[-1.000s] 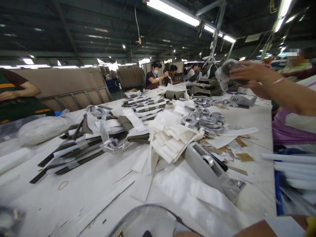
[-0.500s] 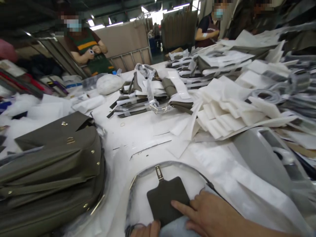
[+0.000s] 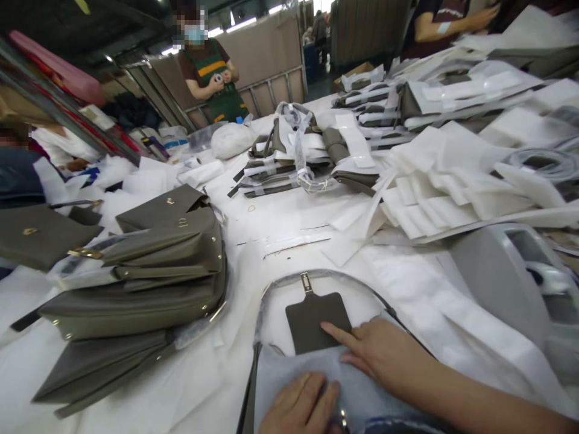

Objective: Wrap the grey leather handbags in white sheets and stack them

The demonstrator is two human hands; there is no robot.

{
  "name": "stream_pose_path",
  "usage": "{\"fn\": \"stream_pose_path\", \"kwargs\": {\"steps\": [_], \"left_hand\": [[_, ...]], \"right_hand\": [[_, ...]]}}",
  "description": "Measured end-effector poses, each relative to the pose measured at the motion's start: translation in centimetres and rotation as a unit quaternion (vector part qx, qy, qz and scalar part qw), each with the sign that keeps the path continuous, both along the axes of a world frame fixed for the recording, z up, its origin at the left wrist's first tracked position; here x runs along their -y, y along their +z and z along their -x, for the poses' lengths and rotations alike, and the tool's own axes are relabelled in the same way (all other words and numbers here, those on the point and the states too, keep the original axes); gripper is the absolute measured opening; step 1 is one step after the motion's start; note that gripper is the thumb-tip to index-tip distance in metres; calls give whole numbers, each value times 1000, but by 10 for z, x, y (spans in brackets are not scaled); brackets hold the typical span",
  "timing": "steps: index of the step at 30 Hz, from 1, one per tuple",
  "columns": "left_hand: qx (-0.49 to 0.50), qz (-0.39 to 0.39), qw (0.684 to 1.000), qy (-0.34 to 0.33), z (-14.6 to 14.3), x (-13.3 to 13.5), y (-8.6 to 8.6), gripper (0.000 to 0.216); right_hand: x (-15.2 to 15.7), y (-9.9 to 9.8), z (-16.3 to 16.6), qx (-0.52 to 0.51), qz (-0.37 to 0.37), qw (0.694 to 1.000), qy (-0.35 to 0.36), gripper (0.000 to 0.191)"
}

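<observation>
A handbag lies in front of me, covered by a pale blue-grey sheet (image 3: 280,380). Beyond the sheet's far edge sticks out a dark olive flap (image 3: 319,310), tipped with a gold-coloured clasp (image 3: 306,282). A plastic-wrapped strap (image 3: 266,295) loops around the flap on the white surface. My right hand (image 3: 384,352) touches the flap with its outstretched index finger, the thumb apart and the other fingers partly hidden. Flat on the sheet, with bent fingers, rests my left hand (image 3: 301,404). A small gold-coloured fitting (image 3: 344,419) shows beside it.
Several olive bags (image 3: 181,289) are piled at my left. White foam sheets (image 3: 434,187) and wrapped bag parts (image 3: 289,157) cover the far side. A grey tape dispenser (image 3: 497,283) stands at right. A masked person (image 3: 210,78) stands across the table; other people are further off.
My view has swung left, showing more of the bag pile. My left hand has come further into view onto the pale sheet. My right index finger remains on the olive flap.
</observation>
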State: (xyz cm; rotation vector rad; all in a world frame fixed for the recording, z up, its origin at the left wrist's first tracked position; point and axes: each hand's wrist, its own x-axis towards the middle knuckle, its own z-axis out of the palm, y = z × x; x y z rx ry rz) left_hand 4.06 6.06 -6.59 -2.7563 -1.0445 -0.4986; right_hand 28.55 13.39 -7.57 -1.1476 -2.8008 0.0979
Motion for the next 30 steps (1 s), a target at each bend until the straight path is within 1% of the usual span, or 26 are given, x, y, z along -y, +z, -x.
{"fn": "stream_pose_path", "kwargs": {"steps": [2, 3, 5, 7, 9, 12, 14, 16, 18, 20, 21, 24, 26, 28, 30], "left_hand": [[-40, 20, 999, -6, 3, 10, 7, 49], [-62, 43, 997, -3, 4, 15, 10, 55], [-95, 103, 990, 8, 4, 25, 18, 69], [-99, 161, 982, 24, 2, 33, 23, 81], [-87, 205, 974, 37, 1, 38, 26, 86], [-58, 237, 969, 44, 1, 42, 27, 81], [-38, 242, 968, 46, 1, 43, 27, 78], [-21, 238, 970, 46, 0, 43, 25, 76], [-11, 226, 973, 44, -1, 44, 24, 76], [-9, 214, 976, 43, -1, 45, 22, 75], [-10, 210, 977, 42, -1, 45, 22, 75], [-16, 206, 978, 36, -1, 46, 21, 75], [-17, 205, 978, 33, 1, 46, 20, 75], [-14, 200, 979, 28, 2, 45, 20, 76], [-8, 193, 981, 17, 5, 44, 19, 76]], "right_hand": [[-1, 3, 0, 9, 19, 1000, 4, 55], [-1, 4, -1, 13, 29, 999, 6, 55], [-2, 8, 0, 21, 44, 999, 4, 54], [-1, 11, 0, 25, 57, 998, 3, 54], [0, 15, -1, 23, 71, 997, 1, 53], [0, 23, -4, 6, 93, 996, -9, 51], [-5, 32, -5, -34, 104, 994, -11, 48], [-16, 42, -2, -92, 98, 991, -10, 40], [-33, 50, 8, -143, 105, 983, -38, 33], [-52, 54, 24, -169, 153, 968, -101, 31], [-60, 54, 33, -172, 175, 962, -119, 31], [-73, 51, 55, -192, 224, 944, -148, 32], [-68, 51, 61, -225, 240, 932, -152, 36], [-54, 54, 57, -265, 245, 922, -143, 41], [-33, 59, 45, -316, 235, 914, -96, 41]]}}
